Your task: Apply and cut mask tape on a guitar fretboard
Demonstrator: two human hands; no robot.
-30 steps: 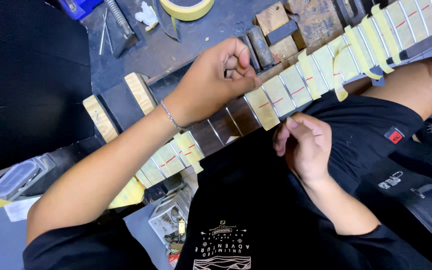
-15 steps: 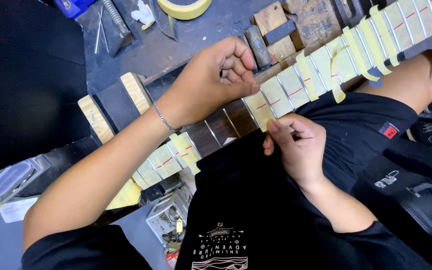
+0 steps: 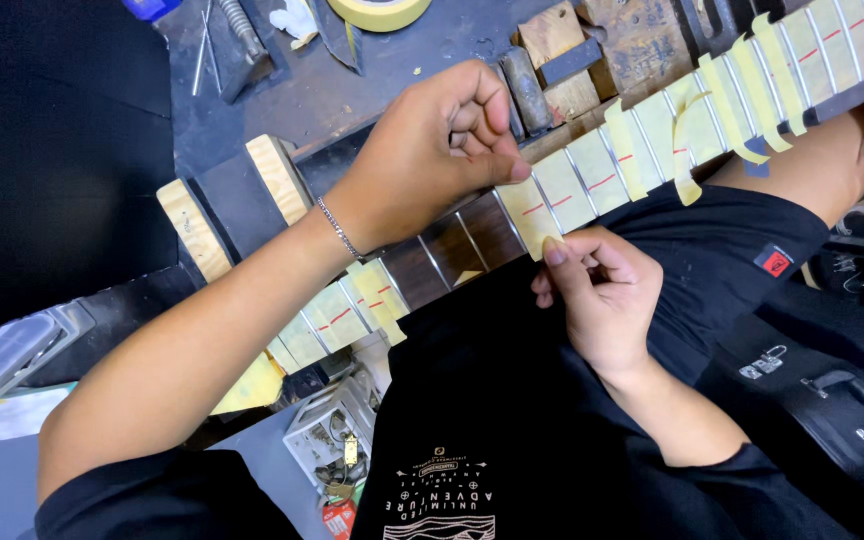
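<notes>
both hands, left hand [image 3: 432,150] and right hand [image 3: 597,295], pinch fingers together on a pale yellow masking tape strip [image 3: 527,210], peeling it off the dark wooden guitar fretboard [image 3: 452,250].

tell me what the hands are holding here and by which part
Both hands pinch one strip of yellow masking tape on the guitar neck: left hand at its top edge, right hand at its bottom edge.

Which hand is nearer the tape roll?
Left. The left hand is on the guitar neck, just below the tape roll; the right hand sits lower, under the neck.
</notes>
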